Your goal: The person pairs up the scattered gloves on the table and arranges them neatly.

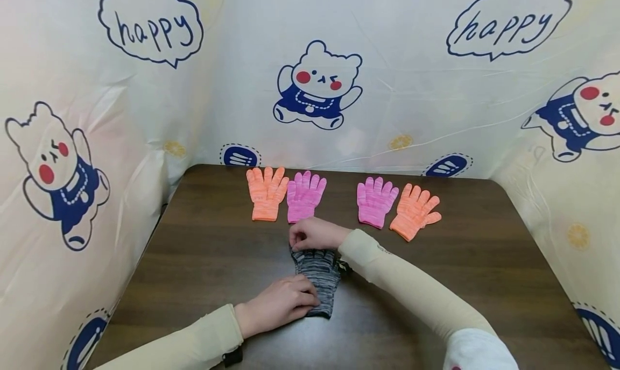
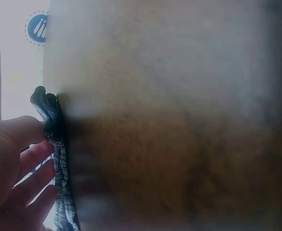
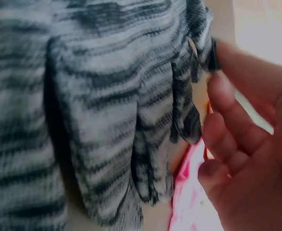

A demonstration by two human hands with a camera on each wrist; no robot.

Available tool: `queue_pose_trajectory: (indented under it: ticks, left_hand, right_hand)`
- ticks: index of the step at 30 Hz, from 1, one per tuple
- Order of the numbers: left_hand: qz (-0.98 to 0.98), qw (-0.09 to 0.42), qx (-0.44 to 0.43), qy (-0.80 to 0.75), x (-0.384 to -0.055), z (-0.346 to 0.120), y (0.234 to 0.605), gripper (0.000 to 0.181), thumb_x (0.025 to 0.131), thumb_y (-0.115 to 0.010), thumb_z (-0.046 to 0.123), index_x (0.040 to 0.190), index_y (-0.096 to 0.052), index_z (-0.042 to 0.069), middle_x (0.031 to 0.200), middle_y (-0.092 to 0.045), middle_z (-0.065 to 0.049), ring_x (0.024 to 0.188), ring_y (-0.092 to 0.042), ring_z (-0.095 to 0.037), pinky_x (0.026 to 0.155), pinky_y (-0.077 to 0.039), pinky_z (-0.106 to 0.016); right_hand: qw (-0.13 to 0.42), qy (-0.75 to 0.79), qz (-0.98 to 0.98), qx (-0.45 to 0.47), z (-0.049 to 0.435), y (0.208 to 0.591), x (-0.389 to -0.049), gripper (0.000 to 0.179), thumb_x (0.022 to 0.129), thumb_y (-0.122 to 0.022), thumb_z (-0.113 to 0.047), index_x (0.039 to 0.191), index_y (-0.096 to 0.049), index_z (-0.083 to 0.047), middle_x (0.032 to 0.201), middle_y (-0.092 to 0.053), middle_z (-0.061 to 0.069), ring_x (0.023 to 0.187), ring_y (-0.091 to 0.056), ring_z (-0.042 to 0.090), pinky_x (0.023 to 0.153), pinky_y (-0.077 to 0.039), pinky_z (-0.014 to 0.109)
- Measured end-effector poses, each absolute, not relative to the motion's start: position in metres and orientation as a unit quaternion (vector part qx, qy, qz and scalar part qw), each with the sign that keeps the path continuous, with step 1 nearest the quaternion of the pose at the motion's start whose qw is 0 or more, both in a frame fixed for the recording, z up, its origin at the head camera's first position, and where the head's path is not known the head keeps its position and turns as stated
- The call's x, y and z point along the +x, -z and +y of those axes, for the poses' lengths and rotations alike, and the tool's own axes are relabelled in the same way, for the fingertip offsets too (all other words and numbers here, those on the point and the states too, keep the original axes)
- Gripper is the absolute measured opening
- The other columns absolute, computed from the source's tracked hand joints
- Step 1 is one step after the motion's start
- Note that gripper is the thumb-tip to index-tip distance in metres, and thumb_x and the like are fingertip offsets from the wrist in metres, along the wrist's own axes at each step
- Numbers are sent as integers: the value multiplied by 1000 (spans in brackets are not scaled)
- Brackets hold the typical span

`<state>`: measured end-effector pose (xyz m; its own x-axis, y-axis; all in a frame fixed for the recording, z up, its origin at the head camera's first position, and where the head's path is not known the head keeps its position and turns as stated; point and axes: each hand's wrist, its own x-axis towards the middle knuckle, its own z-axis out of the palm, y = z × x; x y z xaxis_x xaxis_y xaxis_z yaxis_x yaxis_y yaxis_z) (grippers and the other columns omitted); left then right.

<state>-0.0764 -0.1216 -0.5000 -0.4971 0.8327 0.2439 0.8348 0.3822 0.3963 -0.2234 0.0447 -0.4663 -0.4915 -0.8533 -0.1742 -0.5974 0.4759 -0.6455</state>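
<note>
A black-and-grey marled knit glove (image 1: 318, 276) lies on the table in front of the person, its cuff toward the near edge. At its far left end, the right hand (image 1: 317, 234) pinches a finger of the glove between thumb and index finger. The right wrist view shows that pinch beside the glove's hanging fingers (image 3: 97, 130). Over the cuff part, the left hand (image 1: 281, 303) rests with its fingertips on the knit. In the left wrist view the left thumb and fingers (image 2: 18, 159) touch the edge of the glove (image 2: 59, 159). Part of the glove's finger end is hidden by the right hand.
Along the back of the brown table (image 1: 203, 262) lie an orange glove (image 1: 266, 195) and a pink glove (image 1: 305, 198) on the left. Another pink glove (image 1: 377, 202) and orange glove (image 1: 414, 211) lie to the right. A printed curtain (image 1: 411, 90) surrounds the table.
</note>
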Motion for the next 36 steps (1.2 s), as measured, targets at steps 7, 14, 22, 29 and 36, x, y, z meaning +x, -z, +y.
queue_pose_trajectory:
  ticks: [7, 14, 22, 29, 36]
  left_hand:
    - [-827, 19, -510, 236, -76, -120, 503, 14, 95, -75, 14, 107, -81, 18, 107, -68, 7, 102, -62, -8, 90, -52, -23]
    - [-823, 18, -520, 230, -77, -121, 505, 14, 96, -75, 14, 108, -81, 18, 109, -69, 7, 104, -61, -9, 92, -51, -24]
    - [-829, -4, -505, 241, -77, -121, 503, 14, 98, -73, 15, 110, -80, 18, 111, -69, 6, 107, -61, -10, 94, -52, -27]
    - [-832, -13, -496, 248, -78, -121, 505, 13, 99, -72, 16, 109, -80, 19, 112, -69, 7, 107, -61, -9, 94, -52, -27]
    - [-833, -18, -493, 251, -79, -122, 507, 14, 99, -72, 16, 110, -80, 19, 112, -69, 7, 108, -60, -9, 94, -52, -27]
  right_hand:
    - [173, 200, 874, -408, 34, 475, -223, 13, 97, -75, -19, 86, -70, -18, 80, -63, -9, 73, -56, 7, 71, -49, 23]
    - [146, 173, 889, -397, 30, 474, -223, 16, 97, -75, -23, 85, -68, -19, 78, -61, -8, 71, -55, 7, 67, -48, 24]
    - [210, 248, 881, -344, 63, 450, -231, 9, 99, -72, -16, 91, -68, -13, 82, -64, -3, 73, -56, 10, 69, -50, 25]
    - [247, 189, 917, -249, 107, 450, -218, 18, 100, -71, -27, 86, -70, -15, 72, -63, -3, 66, -56, 13, 62, -47, 26]
    - [326, 207, 878, -284, 136, 449, -202, 22, 102, -68, -25, 84, -68, -12, 71, -57, -5, 65, -52, 10, 60, -42, 24]
